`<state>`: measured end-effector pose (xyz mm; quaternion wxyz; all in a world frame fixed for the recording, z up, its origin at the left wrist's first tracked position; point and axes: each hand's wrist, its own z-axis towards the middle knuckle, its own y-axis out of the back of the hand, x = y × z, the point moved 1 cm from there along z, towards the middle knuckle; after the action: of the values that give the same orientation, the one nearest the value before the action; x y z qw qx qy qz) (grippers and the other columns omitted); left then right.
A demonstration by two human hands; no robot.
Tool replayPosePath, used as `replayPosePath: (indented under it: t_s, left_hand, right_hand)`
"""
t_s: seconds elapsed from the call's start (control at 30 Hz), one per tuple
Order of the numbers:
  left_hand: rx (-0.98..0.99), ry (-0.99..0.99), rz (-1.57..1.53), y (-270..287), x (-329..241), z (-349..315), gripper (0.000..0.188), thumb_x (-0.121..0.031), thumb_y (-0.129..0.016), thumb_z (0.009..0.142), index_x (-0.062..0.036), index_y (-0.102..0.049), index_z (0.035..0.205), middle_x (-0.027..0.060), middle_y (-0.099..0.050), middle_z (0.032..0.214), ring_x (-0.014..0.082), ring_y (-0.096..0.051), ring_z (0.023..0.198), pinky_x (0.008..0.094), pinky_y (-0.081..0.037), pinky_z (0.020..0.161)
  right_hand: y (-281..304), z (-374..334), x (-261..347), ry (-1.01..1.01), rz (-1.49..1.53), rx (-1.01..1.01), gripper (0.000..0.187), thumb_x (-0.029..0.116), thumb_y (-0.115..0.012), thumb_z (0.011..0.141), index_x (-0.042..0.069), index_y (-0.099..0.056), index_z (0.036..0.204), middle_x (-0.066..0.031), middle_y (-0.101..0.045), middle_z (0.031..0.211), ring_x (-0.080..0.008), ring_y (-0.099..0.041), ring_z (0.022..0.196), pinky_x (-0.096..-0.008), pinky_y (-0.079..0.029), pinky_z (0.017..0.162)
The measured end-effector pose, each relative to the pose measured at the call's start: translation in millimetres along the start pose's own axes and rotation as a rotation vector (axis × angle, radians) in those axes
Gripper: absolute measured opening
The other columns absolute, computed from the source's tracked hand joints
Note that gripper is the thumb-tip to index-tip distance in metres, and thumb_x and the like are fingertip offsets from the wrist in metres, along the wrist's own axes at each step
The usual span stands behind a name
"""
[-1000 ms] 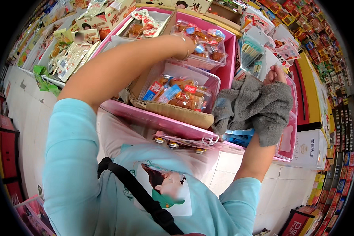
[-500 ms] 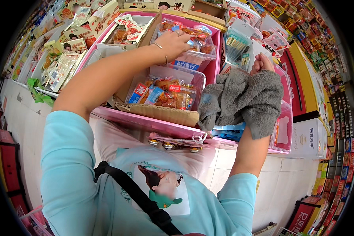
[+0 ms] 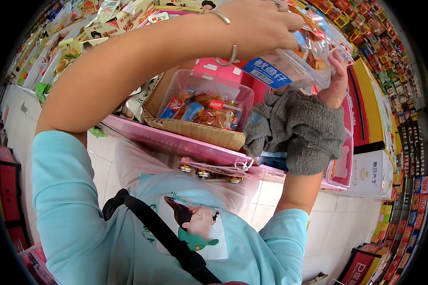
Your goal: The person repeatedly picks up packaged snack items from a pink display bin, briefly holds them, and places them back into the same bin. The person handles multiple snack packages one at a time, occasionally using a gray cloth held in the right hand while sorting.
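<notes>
Clasping a clear tub (image 3: 297,69) of wrapped snack packets (image 3: 314,40) with the left hand (image 3: 259,28), tilted above a pink bin (image 3: 176,146), just beside and below the fingers. Holding the right hand (image 3: 336,80) up at the tub's nearer right corner, fingers bent, hard to tell whether gripping or merely touching, with a grey towel (image 3: 314,126) wrapped about the wrist. Showing, below the left hand, another packet-filled tub (image 3: 216,82) in a cardboard box (image 3: 199,134).
</notes>
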<state>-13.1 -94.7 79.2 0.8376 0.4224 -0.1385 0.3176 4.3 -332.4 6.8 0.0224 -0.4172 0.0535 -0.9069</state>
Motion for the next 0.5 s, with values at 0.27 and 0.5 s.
replayPosePath:
  t_s: [0.27, 0.5]
  left_hand:
    - [-0.007, -0.051, 0.017, 7.5, -3.8, 11.7, 0.007, -0.017, -0.049, 0.066, -0.0102, -0.052, 0.065, 0.0060, -0.045, 0.078, 0.0177, -0.048, 0.062, 0.0307, -0.036, 0.063]
    - [-0.076, 0.096, -0.062, 18.8, -30.1, 25.9, 0.014, -0.019, -0.058, 0.065, -0.0127, -0.060, 0.076, 0.0040, -0.052, 0.084, 0.0209, -0.056, 0.078, 0.0319, -0.046, 0.064]
  right_hand:
    - [-24.3, -15.8, 20.8, 0.568, -0.592, -0.022, 0.028, 0.023, -0.037, 0.084, -0.002, -0.050, 0.083, -0.0162, -0.054, 0.089, -0.0265, -0.050, 0.093, -0.0393, -0.036, 0.084]
    - [-7.2, -25.2, 47.6, 0.589, -0.317, -0.285, 0.022, 0.015, -0.040, 0.075, -0.002, -0.046, 0.062, -0.0143, -0.051, 0.070, -0.0222, -0.050, 0.068, -0.0413, -0.039, 0.076]
